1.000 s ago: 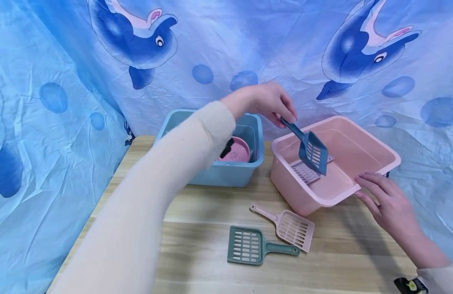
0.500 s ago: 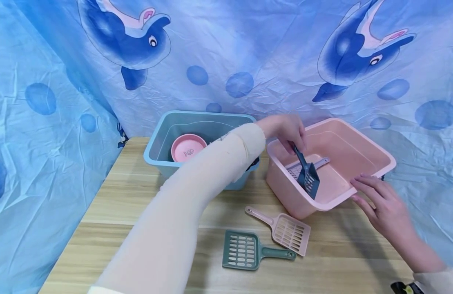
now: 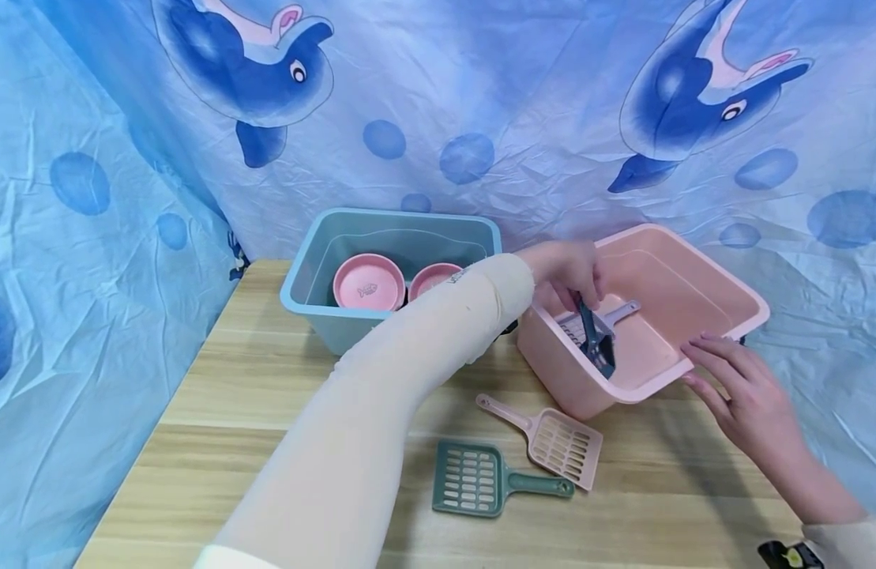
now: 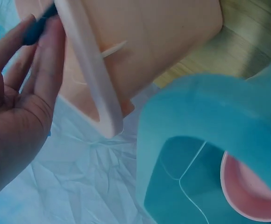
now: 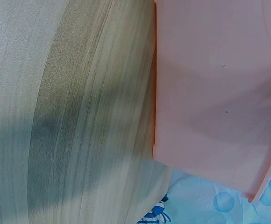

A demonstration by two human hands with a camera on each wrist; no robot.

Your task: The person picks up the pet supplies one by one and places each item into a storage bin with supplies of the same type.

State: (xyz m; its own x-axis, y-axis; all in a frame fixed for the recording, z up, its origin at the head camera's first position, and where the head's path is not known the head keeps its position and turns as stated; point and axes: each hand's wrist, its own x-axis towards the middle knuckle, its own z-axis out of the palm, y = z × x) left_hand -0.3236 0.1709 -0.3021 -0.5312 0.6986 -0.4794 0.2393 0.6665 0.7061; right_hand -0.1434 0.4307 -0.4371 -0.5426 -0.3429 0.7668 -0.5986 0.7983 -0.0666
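My left hand (image 3: 576, 273) reaches into the left side of the pink litter box (image 3: 665, 273), pinching a dark blue slotted litter scoop (image 3: 589, 328) by the end of its handle. The scoop's head points down toward the floor of the box. Beside it, partly covered, lies a greyish-lilac litter scoop (image 3: 625, 312). In the left wrist view, thumb and fingers meet on the scoop's handle (image 4: 38, 29) just behind the box's rim. At the box's front right corner my right hand (image 3: 746, 391) grips the rim, fingers on top and thumb below. The right wrist view shows the box's outer wall (image 5: 210, 93).
Left of the pink box stands a blue litter box (image 3: 324, 324) with two pink bowls (image 3: 369, 286) inside. On the wooden table (image 3: 217, 395) in front lie a pink litter scoop (image 3: 565, 448) and a green one (image 3: 473, 478), close together. A dolphin-print curtain (image 3: 544, 103) hangs behind.
My left hand has lowered the dark blue scoop from above the pink box's left rim down into the box. My right hand keeps its grip on the rim.
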